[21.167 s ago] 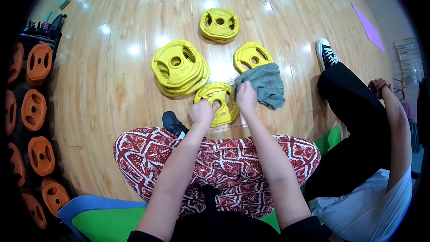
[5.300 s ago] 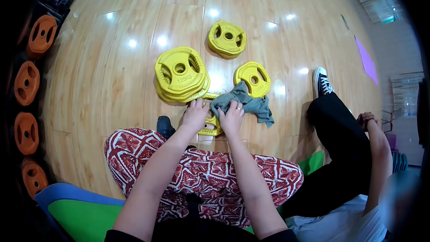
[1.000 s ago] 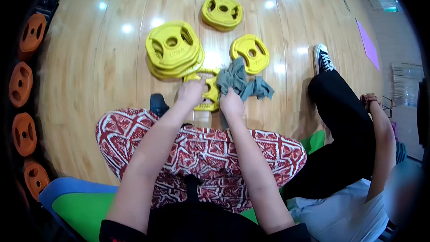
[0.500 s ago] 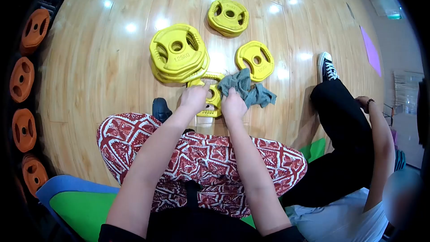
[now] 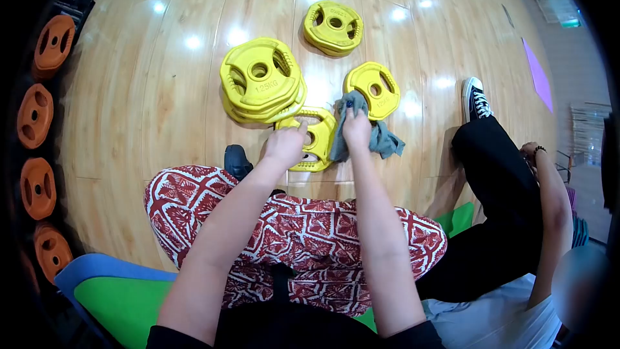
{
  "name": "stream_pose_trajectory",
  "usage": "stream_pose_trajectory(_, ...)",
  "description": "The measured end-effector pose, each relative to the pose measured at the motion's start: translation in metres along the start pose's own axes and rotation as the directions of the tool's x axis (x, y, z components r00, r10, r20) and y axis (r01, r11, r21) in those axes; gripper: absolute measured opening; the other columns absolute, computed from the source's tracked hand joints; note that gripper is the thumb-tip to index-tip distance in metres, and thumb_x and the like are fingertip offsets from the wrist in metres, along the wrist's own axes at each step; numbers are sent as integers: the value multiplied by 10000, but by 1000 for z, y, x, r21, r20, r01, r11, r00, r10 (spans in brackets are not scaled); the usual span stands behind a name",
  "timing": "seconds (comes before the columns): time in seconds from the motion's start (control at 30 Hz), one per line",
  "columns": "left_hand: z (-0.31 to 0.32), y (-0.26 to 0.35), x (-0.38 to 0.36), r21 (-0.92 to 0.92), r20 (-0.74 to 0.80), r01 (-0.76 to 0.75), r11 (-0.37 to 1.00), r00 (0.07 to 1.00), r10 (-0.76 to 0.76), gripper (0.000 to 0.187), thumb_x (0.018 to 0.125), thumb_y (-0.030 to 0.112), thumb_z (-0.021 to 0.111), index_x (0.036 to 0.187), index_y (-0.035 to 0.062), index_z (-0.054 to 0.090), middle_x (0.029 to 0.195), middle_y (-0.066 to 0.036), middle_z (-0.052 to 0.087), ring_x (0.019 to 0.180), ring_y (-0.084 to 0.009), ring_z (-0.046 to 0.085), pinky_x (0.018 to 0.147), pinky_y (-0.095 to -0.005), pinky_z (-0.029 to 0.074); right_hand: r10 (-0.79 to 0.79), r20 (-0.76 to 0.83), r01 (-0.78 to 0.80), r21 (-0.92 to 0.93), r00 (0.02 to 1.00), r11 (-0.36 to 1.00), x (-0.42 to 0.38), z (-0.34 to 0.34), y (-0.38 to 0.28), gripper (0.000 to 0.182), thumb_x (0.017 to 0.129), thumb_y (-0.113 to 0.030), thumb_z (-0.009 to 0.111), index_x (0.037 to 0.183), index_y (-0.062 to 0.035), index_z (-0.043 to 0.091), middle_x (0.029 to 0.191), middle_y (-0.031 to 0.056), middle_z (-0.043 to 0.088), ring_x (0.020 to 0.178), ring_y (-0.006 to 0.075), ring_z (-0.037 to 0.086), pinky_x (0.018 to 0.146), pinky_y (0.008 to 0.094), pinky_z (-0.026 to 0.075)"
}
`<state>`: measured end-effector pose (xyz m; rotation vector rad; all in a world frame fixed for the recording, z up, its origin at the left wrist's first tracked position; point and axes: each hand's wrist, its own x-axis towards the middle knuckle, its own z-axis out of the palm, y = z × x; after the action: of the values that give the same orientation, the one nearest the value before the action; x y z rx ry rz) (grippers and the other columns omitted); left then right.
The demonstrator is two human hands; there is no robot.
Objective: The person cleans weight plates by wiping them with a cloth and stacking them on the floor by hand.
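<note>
A yellow weight plate (image 5: 316,153) lies on the floor in front of my crossed legs. My left hand (image 5: 285,147) is at its left side, fingers curled over the rim. In my right hand (image 5: 356,130) is a bunched grey-green cloth (image 5: 385,141), held over the plate's right edge and close to another yellow plate (image 5: 374,105). Part of the cloth hangs down to the right. Beyond my left hand rises a stack of yellow plates (image 5: 259,84), the top one marked 1.25KG. Farther off sits a smaller yellow stack (image 5: 334,26).
Orange weight plates (image 5: 39,187) stand along the left edge. Another person's black-clad leg (image 5: 497,174) and sneaker (image 5: 476,100) are at my right. A green and blue mat (image 5: 116,297) lies at lower left. A purple sheet (image 5: 536,74) is at far right.
My right hand has moved up and right with the cloth, away from the middle of the near plate. My left hand stays at that plate's left side. The view has shifted slightly.
</note>
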<state>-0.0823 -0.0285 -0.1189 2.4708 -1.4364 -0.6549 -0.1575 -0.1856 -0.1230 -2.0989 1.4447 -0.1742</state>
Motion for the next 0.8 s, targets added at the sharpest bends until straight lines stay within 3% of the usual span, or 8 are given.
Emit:
stream_pose_trajectory(0.1, -4, 0, 4, -17, 67, 6, 1000, 998, -5, 708, 610, 246, 712, 1197, 3, 398, 780, -139, 602, 751, -274, 599, 656, -369, 484, -56, -3, 56, 10, 998, 998, -10, -18, 1, 384, 864, -348, 408, 892, 16, 528, 862, 262, 576, 830, 404, 545, 720, 464, 424)
stream_pose_trajectory(0.2, -4, 0, 5, 8, 41, -23, 1000, 999, 22, 721, 588, 284, 729, 1163, -8, 407, 741, -133, 603, 709, -274, 606, 623, -364, 490, -168, 110, 184, -151, 980, 971, -40, -12, 8, 329, 840, -339, 442, 915, -22, 486, 873, 243, 569, 800, 400, 556, 690, 471, 433)
stream_pose_trajectory(0.3, -3, -3, 8, 27, 53, -26, 999, 998, 24, 739, 579, 313, 736, 1160, -3, 408, 749, -133, 605, 716, -270, 608, 624, -359, 491, -388, 137, 411, -365, 911, 835, -68, 5, 4, 307, 785, -371, 535, 834, -71, 494, 771, 148, 565, 717, 312, 585, 614, 427, 469)
stream_pose_trajectory(0.4, -6, -3, 8, 33, 67, -27, 999, 997, 25, 761, 586, 304, 731, 1193, -2, 389, 763, -119, 615, 717, -254, 615, 623, -346, 494, -450, 126, 444, -526, 884, 725, -60, 19, 8, 305, 733, -379, 592, 785, -98, 483, 729, 84, 557, 684, 250, 590, 562, 376, 478)
stream_pose_trajectory(0.53, -12, 0, 8, 25, 77, 3, 1000, 997, -5, 738, 596, 265, 723, 1199, -2, 392, 749, -97, 625, 707, -240, 622, 607, -334, 497, -535, 68, 471, -575, 842, 669, -42, 21, 9, 286, 681, -328, 639, 755, -108, 471, 731, 59, 565, 663, 228, 592, 522, 350, 482)
stream_pose_trajectory(0.67, -10, 2, 7, 33, 76, 0, 999, 997, -3, 699, 605, 244, 715, 1175, -19, 408, 740, -95, 626, 706, -237, 623, 602, -333, 496, -534, 51, 467, -560, 844, 685, -29, 25, 10, 276, 676, -311, 641, 755, -108, 471, 727, 59, 566, 648, 229, 592, 524, 363, 490)
stream_pose_trajectory(0.77, 2, 0, 9, 43, 66, -18, 999, 998, 15, 718, 605, 305, 717, 1174, -12, 414, 738, -106, 619, 695, -251, 619, 603, -343, 497, -277, -78, 202, -505, 958, 839, -21, 26, 7, 274, 762, -318, 557, 791, -56, 483, 770, 130, 576, 676, 283, 598, 564, 398, 491)
stream_pose_trajectory(0.8, 4, -3, 11, 45, 56, -23, 999, 998, 21, 740, 604, 367, 721, 1171, 0, 418, 730, -115, 613, 687, -265, 615, 605, -353, 497, -166, -210, 103, -282, 964, 954, -9, 20, 10, 316, 824, -338, 474, 811, -23, 488, 797, 181, 581, 693, 350, 583, 617, 437, 470)
